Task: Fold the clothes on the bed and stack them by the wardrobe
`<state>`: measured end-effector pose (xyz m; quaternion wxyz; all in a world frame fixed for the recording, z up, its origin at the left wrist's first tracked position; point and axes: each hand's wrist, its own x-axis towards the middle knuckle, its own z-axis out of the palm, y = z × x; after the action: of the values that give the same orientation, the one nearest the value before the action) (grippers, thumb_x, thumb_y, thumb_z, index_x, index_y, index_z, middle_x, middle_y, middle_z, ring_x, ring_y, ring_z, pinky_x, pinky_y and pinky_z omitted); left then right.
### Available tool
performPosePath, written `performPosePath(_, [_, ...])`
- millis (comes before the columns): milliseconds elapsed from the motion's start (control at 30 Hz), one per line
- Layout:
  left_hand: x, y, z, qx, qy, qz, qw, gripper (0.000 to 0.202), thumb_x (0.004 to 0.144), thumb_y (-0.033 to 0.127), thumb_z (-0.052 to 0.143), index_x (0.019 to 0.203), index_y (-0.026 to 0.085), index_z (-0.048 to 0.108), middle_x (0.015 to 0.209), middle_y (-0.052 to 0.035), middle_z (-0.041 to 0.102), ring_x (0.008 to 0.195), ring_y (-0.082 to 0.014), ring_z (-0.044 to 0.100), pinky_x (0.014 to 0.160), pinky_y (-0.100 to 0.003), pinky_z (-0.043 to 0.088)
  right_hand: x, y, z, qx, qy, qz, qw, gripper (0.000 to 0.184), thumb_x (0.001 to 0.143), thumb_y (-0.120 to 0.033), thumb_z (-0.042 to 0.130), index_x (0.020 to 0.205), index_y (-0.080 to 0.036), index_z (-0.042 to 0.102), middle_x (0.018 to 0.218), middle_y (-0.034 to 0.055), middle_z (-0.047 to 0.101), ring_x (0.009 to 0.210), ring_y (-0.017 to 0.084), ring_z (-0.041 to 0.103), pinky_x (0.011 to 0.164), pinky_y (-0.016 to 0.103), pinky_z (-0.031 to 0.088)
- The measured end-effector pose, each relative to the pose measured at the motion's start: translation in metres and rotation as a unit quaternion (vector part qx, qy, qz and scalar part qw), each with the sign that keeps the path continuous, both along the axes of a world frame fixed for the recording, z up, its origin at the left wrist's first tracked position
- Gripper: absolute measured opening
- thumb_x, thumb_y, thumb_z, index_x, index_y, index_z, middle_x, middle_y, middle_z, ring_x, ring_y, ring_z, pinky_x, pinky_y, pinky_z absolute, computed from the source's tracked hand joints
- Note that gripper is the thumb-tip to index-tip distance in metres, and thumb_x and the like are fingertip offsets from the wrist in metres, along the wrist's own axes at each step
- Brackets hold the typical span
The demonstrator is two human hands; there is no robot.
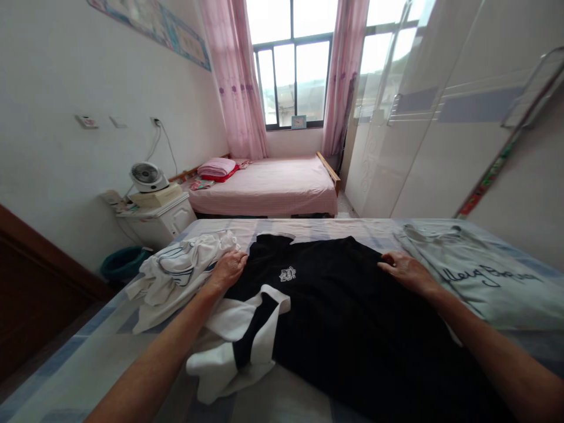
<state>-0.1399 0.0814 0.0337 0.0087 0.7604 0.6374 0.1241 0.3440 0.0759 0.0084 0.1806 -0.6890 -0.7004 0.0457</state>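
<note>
Left hand (231,268), right hand (406,272) both closed, pinching black shirt (339,294); white logo (288,274) illegible, dark script (489,275) on pale cloth (520,305) unclear.

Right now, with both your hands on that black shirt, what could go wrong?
The black shirt might crease, because the white trim lies bunched. The left hand is close to the white clothing and could drag it along. The right hand might nudge the pale garment with dark lettering nearby.
</note>
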Motion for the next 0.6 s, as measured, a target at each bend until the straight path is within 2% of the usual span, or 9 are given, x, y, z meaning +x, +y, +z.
performPosePath(67, [-0.007, 0.0, -0.004, 0.011, 0.026, -0.009, 1.0, 0.032, 0.09, 0.025, 0.037, 0.091, 0.02, 0.069, 0.099, -0.0071, 0.067, 0.098, -0.0182, 0.059, 0.09, -0.026, 0.04, 0.005, -0.003, -0.012, 0.045, -0.019, 0.003, 0.999, 0.036, 0.077, -0.046, 0.048, 0.093, -0.018, 0.063, 0.099, 0.0108, 0.065, 0.084, 0.025, 0.062, 0.072, 0.036, 0.046])
performPosePath(167, [-0.021, 0.004, -0.011, 0.019, 0.048, 0.037, 0.998, 0.027, 0.086, 0.017, 0.041, 0.088, 0.017, 0.068, 0.101, -0.0103, 0.065, 0.097, -0.0212, 0.057, 0.088, -0.03, 0.041, 0.011, -0.009, -0.024, 0.097, -0.019, -0.006, 0.995, 0.033, 0.079, -0.049, 0.045, 0.089, -0.021, 0.06, 0.096, 0.0084, 0.063, 0.083, 0.024, 0.061, 0.072, 0.036, 0.045])
performPosePath(300, [-0.036, 0.015, -0.02, 0.039, 0.075, 0.097, 0.992, 0.03, 0.084, 0.009, 0.038, 0.091, 0.011, 0.067, 0.098, -0.0162, 0.063, 0.096, -0.0267, 0.056, 0.084, -0.037, 0.043, 0.013, -0.014, -0.025, 0.11, 0.024, 0.009, 0.994, 0.027, 0.078, -0.046, 0.045, 0.08, -0.022, 0.059, 0.087, 0.0061, 0.062, 0.076, 0.021, 0.06, 0.072, 0.035, 0.046])
performPosePath(467, [-0.048, 0.026, -0.026, 0.061, 0.083, 0.128, 0.986, 0.028, 0.083, 0.01, 0.04, 0.095, 0.015, 0.065, 0.102, -0.0141, 0.063, 0.097, -0.0245, 0.055, 0.085, -0.034, 0.044, 0.015, -0.012, -0.026, 0.12, 0.04, 0.016, 0.992, 0.026, 0.078, -0.046, 0.046, 0.076, -0.023, 0.059, 0.085, 0.0056, 0.061, 0.074, 0.021, 0.06, 0.072, 0.035, 0.046])
performPosePath(600, [-0.05, 0.031, -0.022, 0.056, 0.068, 0.151, 0.985, 0.028, 0.081, 0.01, 0.042, 0.094, 0.014, 0.066, 0.101, -0.0148, 0.064, 0.097, -0.0252, 0.057, 0.087, -0.035, 0.044, 0.016, -0.012, -0.029, 0.119, 0.044, 0.013, 0.992, 0.025, 0.078, -0.043, 0.047, 0.08, -0.022, 0.06, 0.088, 0.0054, 0.062, 0.078, 0.021, 0.06, 0.074, 0.034, 0.045])
